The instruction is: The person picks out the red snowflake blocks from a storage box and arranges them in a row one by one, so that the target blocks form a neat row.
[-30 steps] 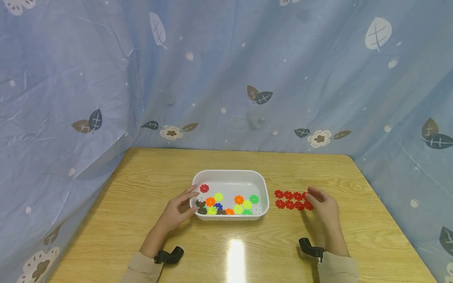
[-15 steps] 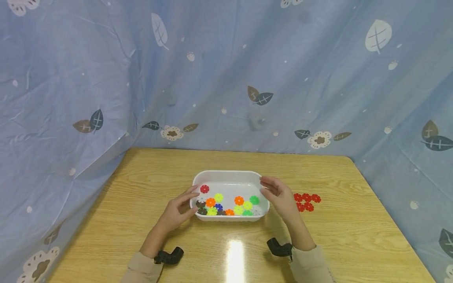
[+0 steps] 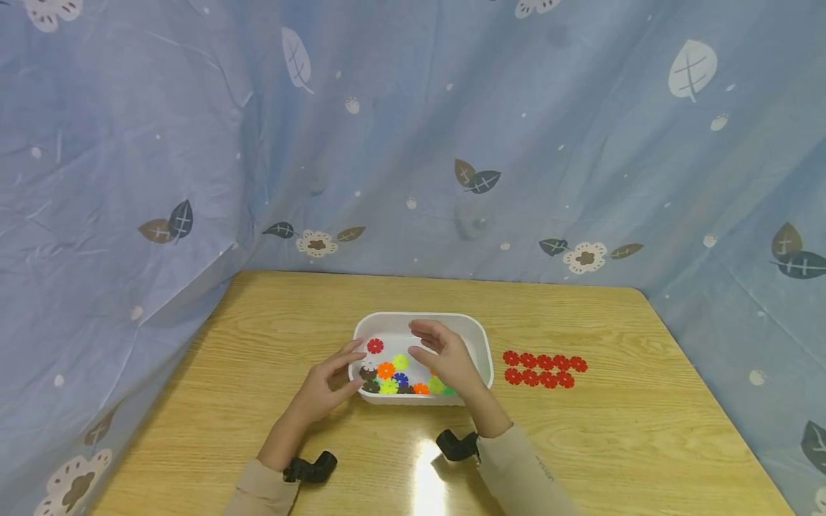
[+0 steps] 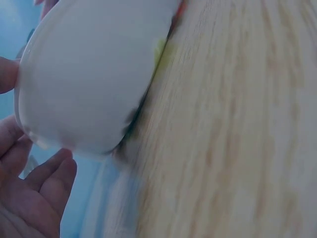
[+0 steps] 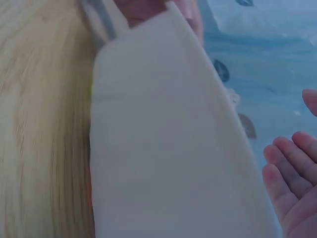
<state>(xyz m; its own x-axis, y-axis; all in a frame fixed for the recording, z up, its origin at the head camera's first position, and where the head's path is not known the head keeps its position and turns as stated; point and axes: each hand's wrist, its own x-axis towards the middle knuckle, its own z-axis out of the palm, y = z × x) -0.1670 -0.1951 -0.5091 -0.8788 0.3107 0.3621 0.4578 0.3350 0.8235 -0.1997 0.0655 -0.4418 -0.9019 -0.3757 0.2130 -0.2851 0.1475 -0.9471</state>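
Note:
A white plastic tray [image 3: 422, 319] on the wooden table holds several flower-shaped plastic discs in mixed colours. One red disc [image 3: 375, 346] lies at its left end, near yellow discs [image 3: 400, 362], an orange disc [image 3: 386, 370] and dark discs. My left hand [image 3: 325, 383] rests at the tray's left end, its fingers loosely extended at the rim. Over the tray's right half hovers my right hand [image 3: 448, 362], fingers gently bent and apart, nothing visible between them; it covers some discs. In the right wrist view those fingers [image 5: 290, 178] are beyond the tray's wall.
Right of the tray, several red discs [image 3: 545, 363] lie flat in two rows on the table [image 3: 277, 315]. A blue patterned curtain [image 3: 387, 143] hangs behind and at both sides. Black wrist mounts [image 3: 311, 467] sit below both hands.
My right hand has travelled left from the red rows to above the tray, uncovering the row ends. My left hand stays at the tray's left end.

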